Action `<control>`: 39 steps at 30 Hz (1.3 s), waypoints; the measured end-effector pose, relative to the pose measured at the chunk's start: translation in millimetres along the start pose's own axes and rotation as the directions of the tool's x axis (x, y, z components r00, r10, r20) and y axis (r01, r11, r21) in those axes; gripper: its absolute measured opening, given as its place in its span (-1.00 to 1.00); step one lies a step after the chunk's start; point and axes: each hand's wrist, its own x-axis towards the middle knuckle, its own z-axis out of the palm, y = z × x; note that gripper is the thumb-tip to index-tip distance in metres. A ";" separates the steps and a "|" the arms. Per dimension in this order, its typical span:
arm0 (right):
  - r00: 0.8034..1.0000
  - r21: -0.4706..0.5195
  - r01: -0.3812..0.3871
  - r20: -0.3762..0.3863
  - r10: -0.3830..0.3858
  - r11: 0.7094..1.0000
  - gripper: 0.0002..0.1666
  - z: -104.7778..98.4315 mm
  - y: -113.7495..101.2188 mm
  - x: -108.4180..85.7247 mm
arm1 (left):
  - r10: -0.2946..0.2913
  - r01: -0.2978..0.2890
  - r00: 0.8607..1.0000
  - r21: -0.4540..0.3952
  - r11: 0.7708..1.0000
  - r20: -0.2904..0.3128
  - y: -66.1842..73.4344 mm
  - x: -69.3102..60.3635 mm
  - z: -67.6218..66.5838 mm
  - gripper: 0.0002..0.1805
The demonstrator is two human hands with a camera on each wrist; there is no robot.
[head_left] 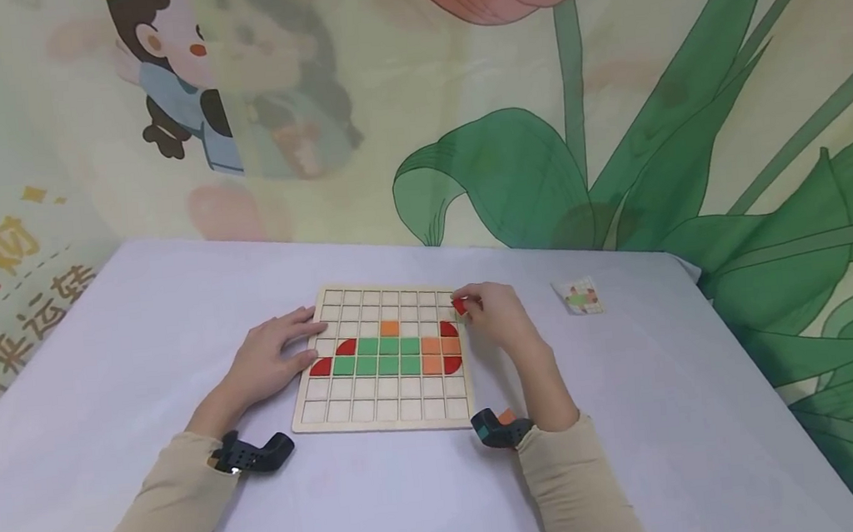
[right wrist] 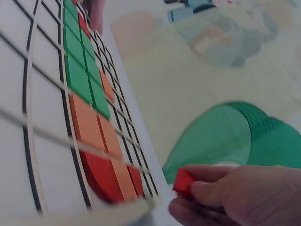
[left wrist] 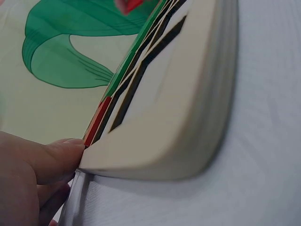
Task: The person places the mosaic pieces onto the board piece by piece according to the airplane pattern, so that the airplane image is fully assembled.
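Note:
A light wooden grid board [head_left: 383, 427] lies on the white table, with green tiles [head_left: 388, 364], orange tiles [head_left: 431, 346] and red rounded tiles [head_left: 320, 367] in its middle rows. One orange tile [head_left: 390, 328] sits above the green ones. My left hand [head_left: 262, 358] rests at the board's left edge with fingers extended; the left wrist view shows its thumb [left wrist: 66, 155] against the rim. Between thumb and fingers, my right hand [head_left: 502, 318] pinches a small red tile [right wrist: 184, 182] at the board's upper right edge. That tile's full shape is partly hidden by the fingers.
A small pattern card [head_left: 582, 296] lies to the right of the board. Behind my right wrist camera, an orange piece [head_left: 507, 417] shows partly. A printed curtain [head_left: 361, 196] hangs behind the table's far edge.

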 end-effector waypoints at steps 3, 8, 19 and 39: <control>0.999 0.060 0.041 -0.033 -0.039 0.997 -0.70 12.1 -16.5 4.9 | -0.005 0.005 1.000 -0.005 1.000 -0.001 -0.1 -1.8 -0.7 -0.52; 0.995 0.133 0.090 -0.043 -0.085 0.987 -0.75 32.7 -39.9 12.5 | 0.008 -0.008 1.000 -0.006 1.000 -0.014 1.2 -2.3 -2.2 -0.53; 0.991 0.173 0.129 -0.067 -0.119 0.976 -0.81 55.3 -57.5 13.2 | 0.010 -0.010 1.000 -0.004 1.000 0.003 2.1 -6.0 -4.3 -0.53; 0.996 0.055 0.081 -0.032 -0.080 0.995 -0.78 60.5 -63.2 9.8 | 0.000 0.000 1.000 0.017 1.000 0.016 0.3 -6.3 -7.3 -0.52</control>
